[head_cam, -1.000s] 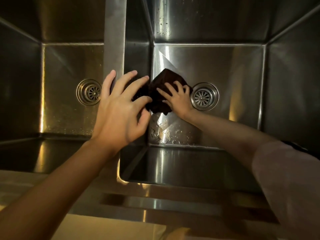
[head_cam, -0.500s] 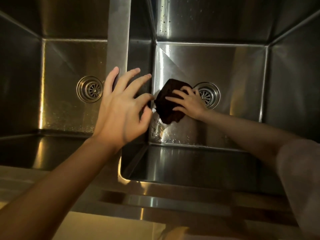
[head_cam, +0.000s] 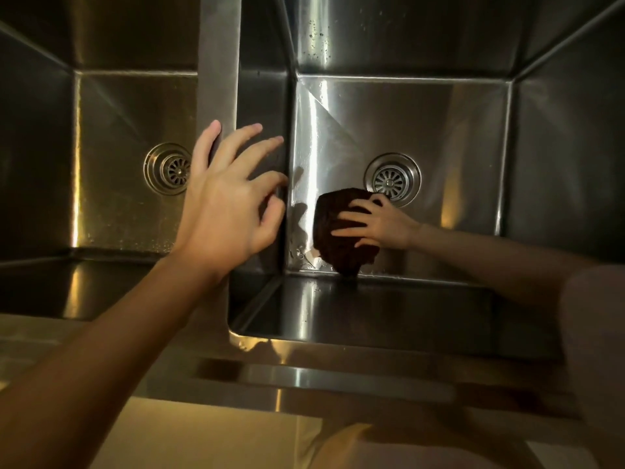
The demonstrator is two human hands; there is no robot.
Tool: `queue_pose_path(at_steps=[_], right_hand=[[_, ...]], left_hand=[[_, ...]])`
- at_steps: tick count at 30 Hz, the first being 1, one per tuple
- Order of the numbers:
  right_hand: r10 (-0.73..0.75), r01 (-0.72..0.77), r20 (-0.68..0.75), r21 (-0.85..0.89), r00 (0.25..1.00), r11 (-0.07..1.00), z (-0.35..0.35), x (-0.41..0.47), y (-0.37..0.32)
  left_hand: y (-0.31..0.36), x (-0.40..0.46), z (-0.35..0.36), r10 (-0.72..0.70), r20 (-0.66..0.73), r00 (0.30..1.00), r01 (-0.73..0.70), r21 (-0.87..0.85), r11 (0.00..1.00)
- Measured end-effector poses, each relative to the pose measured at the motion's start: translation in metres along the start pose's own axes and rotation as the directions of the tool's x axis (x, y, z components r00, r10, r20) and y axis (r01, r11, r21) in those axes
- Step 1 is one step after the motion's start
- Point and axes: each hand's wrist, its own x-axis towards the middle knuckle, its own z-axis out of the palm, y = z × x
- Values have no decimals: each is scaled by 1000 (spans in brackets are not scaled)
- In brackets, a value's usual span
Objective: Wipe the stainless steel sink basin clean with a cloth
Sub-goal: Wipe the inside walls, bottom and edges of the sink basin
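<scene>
Sink pair, hands and cloth, left to right

Left basin (head_cam: pixel 111 184): drain (head_cam: pixel 168 168), its right edge hidden behind our left hand (head_cam: pixel 226 211). That hand hangs over the divider (head_cam: pixel 219 59), fingers spread wide, holding nothing; we cannot tell whether it touches the steel. Right basin (head_cam: pixel 439 137): dark cloth (head_cam: pixel 341 245) on the floor beside the drain strainer (head_cam: pixel 392 180), near the front wall. Our right hand (head_cam: pixel 375 223) presses flat on it, fingers splayed. Droplets (head_cam: pixel 319 35) on the back wall. Right sleeve (head_cam: pixel 595 333) cut off at the frame edge.

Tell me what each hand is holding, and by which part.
The right hand presses a dark cloth flat on the sink floor, fingers spread over its top right part. The left hand holds nothing.
</scene>
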Motion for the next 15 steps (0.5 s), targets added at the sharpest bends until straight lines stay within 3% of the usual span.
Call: queue_pose_path(at_steps=[8, 15], right_hand=[[275, -277, 38, 164, 961, 947, -21, 37, 10], [99, -103, 61, 74, 993, 992, -19, 62, -49]], left_hand=[[0, 0, 1, 5, -29, 1000, -5, -5, 1000], [2, 0, 2, -2, -36, 999, 2, 0, 1000]])
